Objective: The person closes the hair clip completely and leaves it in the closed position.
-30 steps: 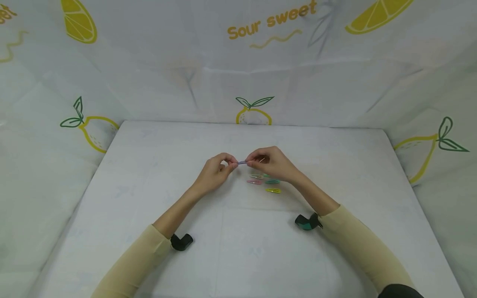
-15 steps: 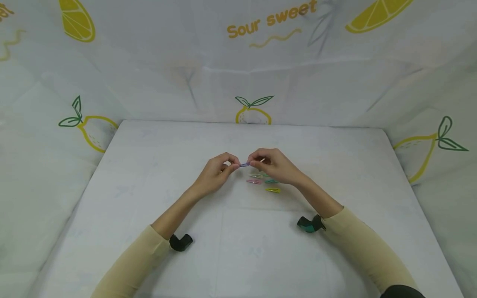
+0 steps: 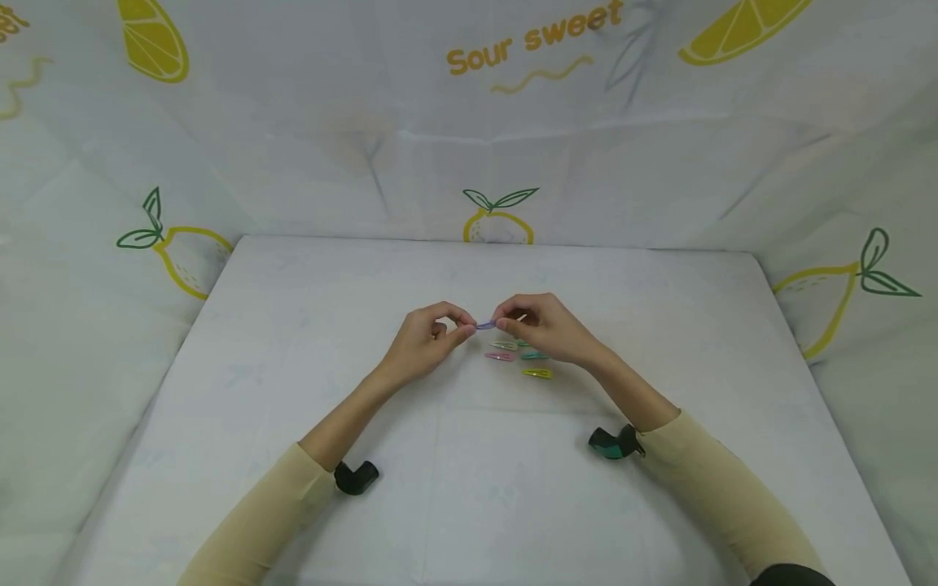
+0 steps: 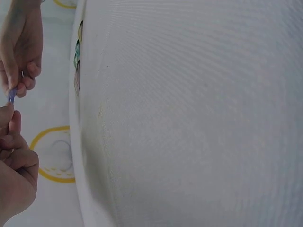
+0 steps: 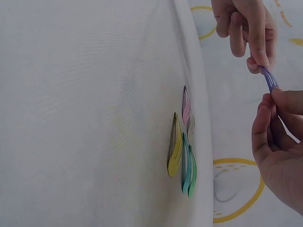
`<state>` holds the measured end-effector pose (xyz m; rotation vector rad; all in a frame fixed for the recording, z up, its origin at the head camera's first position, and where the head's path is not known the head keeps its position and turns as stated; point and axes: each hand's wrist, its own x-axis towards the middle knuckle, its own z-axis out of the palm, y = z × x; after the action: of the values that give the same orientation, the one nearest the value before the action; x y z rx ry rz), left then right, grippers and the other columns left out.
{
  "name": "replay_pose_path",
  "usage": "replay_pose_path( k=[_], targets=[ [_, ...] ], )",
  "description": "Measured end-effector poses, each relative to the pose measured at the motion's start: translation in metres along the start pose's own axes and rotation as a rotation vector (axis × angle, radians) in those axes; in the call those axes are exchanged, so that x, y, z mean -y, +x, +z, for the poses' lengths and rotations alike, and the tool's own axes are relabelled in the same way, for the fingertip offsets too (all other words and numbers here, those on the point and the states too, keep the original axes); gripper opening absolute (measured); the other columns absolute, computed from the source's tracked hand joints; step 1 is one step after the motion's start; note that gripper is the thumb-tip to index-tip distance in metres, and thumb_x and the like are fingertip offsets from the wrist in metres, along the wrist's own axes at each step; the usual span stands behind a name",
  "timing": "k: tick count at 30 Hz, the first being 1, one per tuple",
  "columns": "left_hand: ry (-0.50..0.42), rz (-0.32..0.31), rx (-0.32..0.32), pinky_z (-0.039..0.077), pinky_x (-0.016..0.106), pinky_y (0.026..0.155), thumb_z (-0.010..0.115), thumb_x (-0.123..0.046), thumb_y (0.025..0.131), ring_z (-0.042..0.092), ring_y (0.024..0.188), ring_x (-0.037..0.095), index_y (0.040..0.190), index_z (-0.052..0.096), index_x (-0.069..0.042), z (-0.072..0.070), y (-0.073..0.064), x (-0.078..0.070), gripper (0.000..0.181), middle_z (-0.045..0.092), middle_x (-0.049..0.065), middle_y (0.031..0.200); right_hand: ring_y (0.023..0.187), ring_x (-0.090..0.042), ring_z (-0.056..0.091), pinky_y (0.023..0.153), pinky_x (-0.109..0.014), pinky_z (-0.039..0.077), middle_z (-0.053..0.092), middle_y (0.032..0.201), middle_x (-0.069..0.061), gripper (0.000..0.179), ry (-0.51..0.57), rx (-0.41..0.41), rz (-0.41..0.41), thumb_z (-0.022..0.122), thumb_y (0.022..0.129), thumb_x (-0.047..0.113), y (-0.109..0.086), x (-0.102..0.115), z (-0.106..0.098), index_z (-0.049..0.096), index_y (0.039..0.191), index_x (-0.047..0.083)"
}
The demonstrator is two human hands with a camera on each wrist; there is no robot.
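A purple snap hair clip (image 5: 270,79) is stretched between both hands above the table. My left hand (image 3: 423,342) pinches one end of it between thumb and fingertips. The other end is pinched by my right hand (image 3: 545,330). Below and in front of the right hand, more snap clips lie on the cloth: a pink clip (image 3: 500,356), a whitish clip (image 3: 504,346), a teal clip (image 5: 186,165), a green clip (image 5: 192,177) and a yellow clip (image 3: 537,373). In the head view, the right hand partly covers the green one.
A white cloth covers the table (image 3: 469,488). Behind it hangs a lemon-print curtain (image 3: 308,163), which also runs along both sides. Black wrist cameras sit at the left cuff (image 3: 357,478) and the right cuff (image 3: 614,443).
Both hands, with the purple clip between them, have shifted slightly right and a little nearer. The clips on the table have stayed in place.
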<state>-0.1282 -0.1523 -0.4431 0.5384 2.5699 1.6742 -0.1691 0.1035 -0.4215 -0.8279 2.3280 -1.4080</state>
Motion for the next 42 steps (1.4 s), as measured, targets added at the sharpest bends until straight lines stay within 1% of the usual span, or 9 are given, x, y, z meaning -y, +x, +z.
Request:
replay_pose_path(
  k=[3, 7, 13, 21, 24, 28, 31, 37, 42],
  targets=[
    [0.007, -0.006, 0.0, 0.025, 0.021, 0.047, 0.079, -0.016, 0.1, 0.03, 0.047, 0.005, 0.109, 0.078, -0.009, 0.0, 0.0, 0.0, 0.011, 0.07, 0.01, 0.082, 0.099, -0.021, 0.066, 0.084, -0.02, 0.056, 0.075, 0.112, -0.025, 0.013, 0.0, -0.007, 0.004, 0.069, 0.106, 0.009, -0.002, -0.002, -0.001, 0.078, 0.112, 0.0],
    [0.01, -0.006, 0.004, 0.025, 0.021, 0.048, 0.081, -0.013, 0.098, 0.03, 0.048, 0.004, 0.107, 0.079, -0.01, 0.0, -0.002, 0.0, 0.01, 0.075, 0.008, 0.093, 0.098, -0.021, 0.067, 0.085, -0.02, 0.056, 0.075, 0.113, -0.025, 0.013, 0.021, -0.01, 0.006, 0.069, 0.106, 0.008, -0.003, -0.004, 0.0, 0.078, 0.112, 0.001],
    [0.007, -0.005, 0.0, 0.024, 0.021, 0.048, 0.085, -0.014, 0.095, 0.029, 0.048, 0.004, 0.105, 0.08, -0.012, 0.0, -0.002, 0.0, 0.011, 0.076, 0.008, 0.092, 0.099, -0.028, 0.069, 0.082, -0.02, 0.056, 0.076, 0.113, -0.025, 0.011, 0.063, -0.021, 0.024, 0.069, 0.105, 0.008, -0.004, -0.004, 0.002, 0.077, 0.111, 0.003],
    [0.044, 0.011, 0.009, 0.026, 0.02, 0.048, 0.084, -0.013, 0.096, 0.031, 0.048, 0.004, 0.106, 0.078, -0.009, 0.001, -0.001, 0.002, 0.012, 0.075, 0.008, 0.099, 0.093, -0.016, 0.066, 0.077, -0.02, 0.055, 0.075, 0.109, -0.021, 0.014, 0.073, -0.029, 0.017, 0.069, 0.105, 0.008, -0.006, -0.004, 0.002, 0.076, 0.116, 0.003],
    [0.05, 0.019, 0.011, 0.027, 0.02, 0.049, 0.083, -0.013, 0.097, 0.031, 0.049, 0.003, 0.106, 0.078, -0.008, 0.002, -0.002, 0.003, 0.012, 0.075, 0.008, 0.099, 0.093, -0.019, 0.065, 0.079, -0.02, 0.055, 0.073, 0.107, -0.02, 0.015, 0.088, -0.028, 0.014, 0.068, 0.105, 0.008, -0.007, -0.005, 0.003, 0.075, 0.118, 0.003],
    [0.05, 0.023, 0.015, 0.027, 0.019, 0.049, 0.082, -0.014, 0.098, 0.031, 0.048, 0.003, 0.106, 0.077, -0.007, 0.003, -0.002, 0.003, 0.012, 0.074, 0.009, 0.099, 0.094, -0.031, 0.067, 0.08, -0.019, 0.056, 0.073, 0.108, -0.02, 0.014, 0.116, -0.023, 0.034, 0.069, 0.105, 0.008, -0.008, -0.005, 0.004, 0.075, 0.117, 0.003],
    [0.05, 0.024, 0.014, 0.027, 0.019, 0.049, 0.081, -0.014, 0.098, 0.031, 0.049, 0.003, 0.107, 0.077, -0.007, 0.003, -0.002, 0.004, 0.012, 0.074, 0.008, 0.099, 0.096, -0.034, 0.068, 0.083, -0.019, 0.057, 0.074, 0.108, -0.018, 0.015, 0.124, -0.019, 0.041, 0.069, 0.105, 0.007, -0.009, -0.005, 0.004, 0.075, 0.118, 0.002],
    [0.041, 0.016, 0.018, 0.026, 0.02, 0.048, 0.082, -0.015, 0.098, 0.031, 0.049, 0.002, 0.107, 0.077, -0.007, 0.003, -0.002, 0.004, 0.012, 0.074, 0.007, 0.097, 0.096, -0.02, 0.069, 0.086, -0.017, 0.059, 0.075, 0.11, -0.019, 0.019, 0.122, -0.002, 0.039, 0.07, 0.103, 0.005, -0.012, -0.005, 0.001, 0.076, 0.121, 0.0],
    [0.044, 0.001, 0.031, 0.026, 0.02, 0.048, 0.081, -0.015, 0.099, 0.03, 0.048, 0.003, 0.107, 0.078, -0.007, 0.004, -0.002, 0.004, 0.012, 0.074, 0.008, 0.098, 0.095, -0.015, 0.07, 0.087, -0.017, 0.059, 0.076, 0.111, -0.019, 0.02, 0.133, 0.0, 0.038, 0.07, 0.103, 0.004, -0.014, -0.006, 0.0, 0.075, 0.121, -0.002]
  ],
)
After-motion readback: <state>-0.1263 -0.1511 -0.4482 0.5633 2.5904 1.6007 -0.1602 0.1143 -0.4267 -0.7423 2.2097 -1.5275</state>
